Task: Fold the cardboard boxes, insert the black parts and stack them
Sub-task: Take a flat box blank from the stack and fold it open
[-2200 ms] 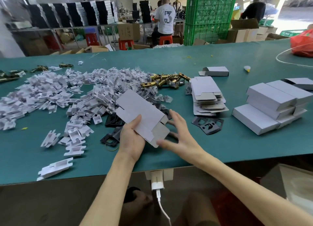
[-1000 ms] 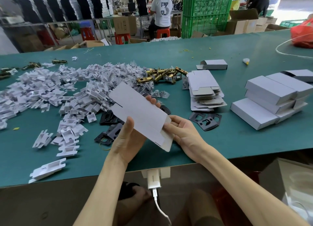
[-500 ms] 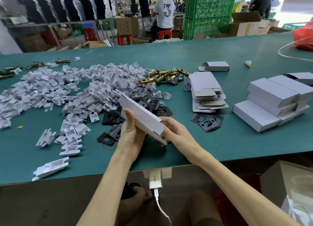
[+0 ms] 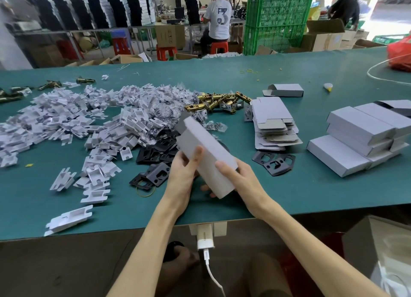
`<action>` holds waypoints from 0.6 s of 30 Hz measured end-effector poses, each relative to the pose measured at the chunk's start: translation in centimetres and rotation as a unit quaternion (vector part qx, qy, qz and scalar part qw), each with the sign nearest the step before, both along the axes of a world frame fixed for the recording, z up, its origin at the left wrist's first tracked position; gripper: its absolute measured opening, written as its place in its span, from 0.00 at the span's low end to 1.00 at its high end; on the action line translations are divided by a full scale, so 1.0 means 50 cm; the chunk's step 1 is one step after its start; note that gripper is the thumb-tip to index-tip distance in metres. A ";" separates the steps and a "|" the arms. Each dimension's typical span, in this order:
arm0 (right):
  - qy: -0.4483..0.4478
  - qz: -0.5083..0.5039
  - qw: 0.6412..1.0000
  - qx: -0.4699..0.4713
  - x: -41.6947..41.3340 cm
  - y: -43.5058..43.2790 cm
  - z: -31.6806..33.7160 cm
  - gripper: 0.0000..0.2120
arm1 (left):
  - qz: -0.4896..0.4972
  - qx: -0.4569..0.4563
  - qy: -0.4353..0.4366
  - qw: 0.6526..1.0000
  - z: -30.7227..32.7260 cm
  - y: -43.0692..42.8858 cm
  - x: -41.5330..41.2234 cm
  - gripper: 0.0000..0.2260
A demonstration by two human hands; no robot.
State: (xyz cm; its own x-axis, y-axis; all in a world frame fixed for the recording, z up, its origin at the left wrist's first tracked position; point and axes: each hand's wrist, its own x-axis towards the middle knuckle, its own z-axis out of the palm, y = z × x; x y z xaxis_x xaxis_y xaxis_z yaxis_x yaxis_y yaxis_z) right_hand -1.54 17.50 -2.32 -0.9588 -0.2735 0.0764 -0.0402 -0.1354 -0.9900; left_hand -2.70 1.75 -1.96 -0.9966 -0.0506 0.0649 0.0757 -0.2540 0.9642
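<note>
Both hands hold one white cardboard box (image 4: pixel 205 151) above the near middle of the green table (image 4: pixel 289 199). It is opened into a long sleeve and tilts away to the upper left. My left hand (image 4: pixel 181 174) grips its left side, thumb on top. My right hand (image 4: pixel 239 174) grips its near right end, thumb on top. Black metal plates (image 4: pixel 155 161) lie under and left of the box, and two more black plates (image 4: pixel 274 162) lie to the right. Flat box blanks (image 4: pixel 272 124) are piled at centre right. Finished white boxes (image 4: pixel 360 136) are stacked at the far right.
A big heap of white plastic inserts (image 4: pixel 77 123) covers the left of the table. Brass latches (image 4: pixel 219 102) lie behind the box. One half-folded box (image 4: pixel 284 90) sits further back. A charger (image 4: pixel 205 236) hangs at the near edge. People work beyond the table.
The flat blank has been squeezed open into a box sleeve. Both hands shifted their grip along it and lifted it slightly; the far end now points up to the left.
</note>
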 end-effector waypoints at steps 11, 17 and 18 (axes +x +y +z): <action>0.031 -0.080 0.996 0.019 -0.010 0.003 -0.010 0.17 | 0.019 0.025 -0.015 0.999 -0.009 -0.007 -0.008 0.10; 0.018 -0.107 0.994 -0.017 -0.007 0.008 -0.001 0.24 | 0.003 -0.057 0.014 0.998 -0.021 -0.003 -0.006 0.10; 0.009 -0.111 0.993 -0.023 -0.007 0.009 -0.001 0.23 | 0.003 -0.056 0.013 0.998 -0.022 -0.002 -0.006 0.11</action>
State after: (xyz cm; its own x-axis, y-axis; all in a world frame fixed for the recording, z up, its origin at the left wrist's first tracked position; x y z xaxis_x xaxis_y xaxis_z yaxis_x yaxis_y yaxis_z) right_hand -1.91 17.94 -2.37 -0.9936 -0.0510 0.1013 -0.0915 -0.1666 -0.9818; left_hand -3.00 1.64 -3.08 -0.9943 -0.0467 0.0960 0.1018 -0.1446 0.9842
